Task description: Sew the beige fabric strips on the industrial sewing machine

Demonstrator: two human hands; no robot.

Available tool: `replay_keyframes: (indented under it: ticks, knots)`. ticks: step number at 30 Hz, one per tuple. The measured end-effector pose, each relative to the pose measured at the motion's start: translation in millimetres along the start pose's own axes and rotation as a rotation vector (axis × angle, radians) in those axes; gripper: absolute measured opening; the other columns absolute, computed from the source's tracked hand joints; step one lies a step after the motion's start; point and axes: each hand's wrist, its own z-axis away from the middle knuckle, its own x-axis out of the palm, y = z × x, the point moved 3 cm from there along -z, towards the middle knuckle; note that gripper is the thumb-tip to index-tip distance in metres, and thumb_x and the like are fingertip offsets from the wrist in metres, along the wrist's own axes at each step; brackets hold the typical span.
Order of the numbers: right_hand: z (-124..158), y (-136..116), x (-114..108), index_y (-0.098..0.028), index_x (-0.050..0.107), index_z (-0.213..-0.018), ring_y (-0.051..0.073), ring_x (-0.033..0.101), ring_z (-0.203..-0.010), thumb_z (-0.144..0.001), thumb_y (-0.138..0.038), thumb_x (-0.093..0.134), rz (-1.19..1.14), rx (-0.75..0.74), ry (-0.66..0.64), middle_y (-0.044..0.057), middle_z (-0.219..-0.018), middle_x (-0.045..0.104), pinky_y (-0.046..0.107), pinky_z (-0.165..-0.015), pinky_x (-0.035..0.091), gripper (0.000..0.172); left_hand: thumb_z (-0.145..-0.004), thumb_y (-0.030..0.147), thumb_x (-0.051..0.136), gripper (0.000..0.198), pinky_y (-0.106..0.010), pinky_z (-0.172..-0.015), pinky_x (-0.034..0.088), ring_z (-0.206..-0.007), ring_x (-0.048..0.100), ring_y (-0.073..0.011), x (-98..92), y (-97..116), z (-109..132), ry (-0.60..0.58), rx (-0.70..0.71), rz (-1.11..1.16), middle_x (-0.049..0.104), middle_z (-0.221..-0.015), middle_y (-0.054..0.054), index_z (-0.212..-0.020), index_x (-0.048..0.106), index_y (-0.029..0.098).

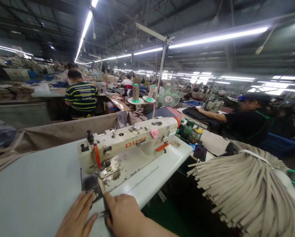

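My left hand [78, 214] lies on the pale sewing table with its fingers stretched out, their tips by the dark plate in front of the needle area. Beside it, my right hand [125, 214] is closed. Metal blades, apparently of thread snips [103, 214], stick out from under its curled fingers toward my left thumb; the handles are hidden. The right index finger touches the near end of a narrow beige strip [101, 185]. That strip runs up to the presser foot of the white sewing machine [127, 141], whose head covers the far end.
A large tied bundle of beige strips [246, 184] hangs at the right. Thread cones [135, 93] and a green fan [169, 96] stand behind the machine. A phone [200, 152] lies right of the table. Co-workers sit ahead [81, 95] and at the right [248, 118].
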Motion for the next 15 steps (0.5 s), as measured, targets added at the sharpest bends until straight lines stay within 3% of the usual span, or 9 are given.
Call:
replay_keyframes:
  ticks: [6,11,15]
  knots:
    - [-3,3,9,-0.017,0.054,-0.129,0.029,0.074,-0.079,-0.083,-0.04,0.066,-0.052,0.003,0.0,0.009,-0.098,0.077,0.038,-0.068,0.059,0.052,-0.101,0.05,0.042,0.077,-0.054,-0.109,0.049,-0.138,0.054,-0.0377,15.0,11,-20,0.024,0.058,-0.053,0.058,-0.149,-0.018,-0.165,0.013,0.02]
    - [-5,2,6,-0.018,0.054,-0.125,0.031,0.075,-0.078,-0.086,-0.044,0.061,-0.056,0.001,-0.051,0.01,-0.099,0.078,0.041,-0.067,0.061,0.047,-0.101,0.05,0.041,0.077,-0.053,-0.11,0.045,-0.131,0.06,-0.0373,16.6,9,-17,0.089,0.107,-0.039,0.065,-0.142,-0.017,-0.166,0.014,0.019]
    - [-6,2,6,-0.019,0.054,-0.127,0.031,0.075,-0.077,-0.086,-0.046,0.061,-0.059,0.034,-0.075,0.009,-0.098,0.078,0.042,-0.067,0.062,0.05,-0.1,0.05,0.046,0.078,-0.051,-0.114,0.041,-0.134,0.058,-0.0367,15.2,8,-13,0.068,0.119,-0.028,0.062,-0.146,-0.017,-0.165,0.018,0.018]
